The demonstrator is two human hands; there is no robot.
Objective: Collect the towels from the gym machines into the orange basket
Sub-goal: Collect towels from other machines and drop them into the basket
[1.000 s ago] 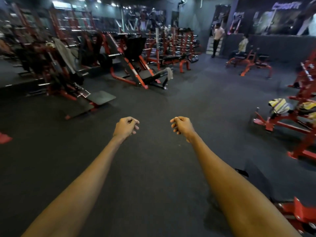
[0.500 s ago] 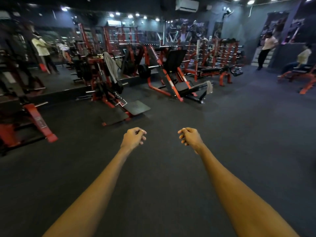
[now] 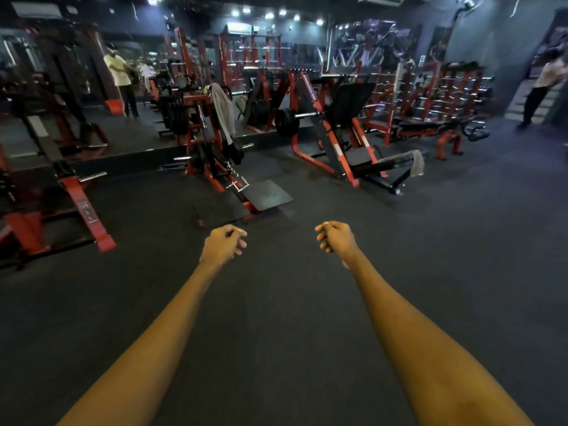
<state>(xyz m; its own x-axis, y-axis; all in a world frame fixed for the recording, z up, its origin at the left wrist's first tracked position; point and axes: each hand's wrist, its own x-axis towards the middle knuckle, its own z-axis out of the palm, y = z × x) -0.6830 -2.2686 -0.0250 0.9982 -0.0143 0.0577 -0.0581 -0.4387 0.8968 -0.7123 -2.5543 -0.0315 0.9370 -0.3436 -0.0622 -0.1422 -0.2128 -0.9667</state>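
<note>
**Two empty hands, two towels up ahead**

Seen from the head, both bare arms reach straight out over the dark floor [image 3: 461,241]. The left hand [image 3: 222,245] and the right hand [image 3: 336,241] are side by side with a gap between them. The fingers of each hand are curled in loosely, and neither hand holds anything.

A grey towel [image 3: 223,110] hangs in long folds over the top of a tall red machine [image 3: 201,139]. It is well past the left hand and a bit above it in the view. A second grey towel [image 3: 416,162] hangs off the low end of a slanted red machine [image 3: 335,149]. It is far ahead of the right hand and off to the right. No hand touches either towel.
</note>
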